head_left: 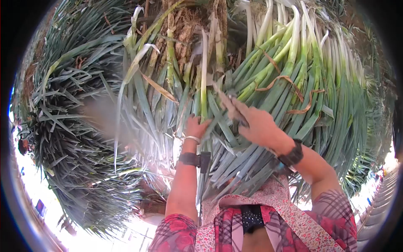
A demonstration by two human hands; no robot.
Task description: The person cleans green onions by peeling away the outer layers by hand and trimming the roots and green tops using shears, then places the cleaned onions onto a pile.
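Note:
My left hand (196, 127) is closed around the green part of a single long green onion (204, 80), whose pale stalk stands upright above the fingers. Just to the right, my right hand (262, 128) is closed on a narrow knife-like tool (228, 102), blurred by motion and angled up and left toward that stalk. Its tip overlaps the leaves beside the onion, and I cannot tell its exact kind. Beneath both hands, long green leaves spread over my lap. A yellowed, wilted stalk (133, 65) leans to the left of the held onion.
A thick heap of green onions (79, 130) rises on the left, leaf tips outward. Many green onions with white stalks (308, 46) lie fanned on the right, dry brown leaves (287, 82) among them. Brown dry roots and husks (184, 35) sit at the back.

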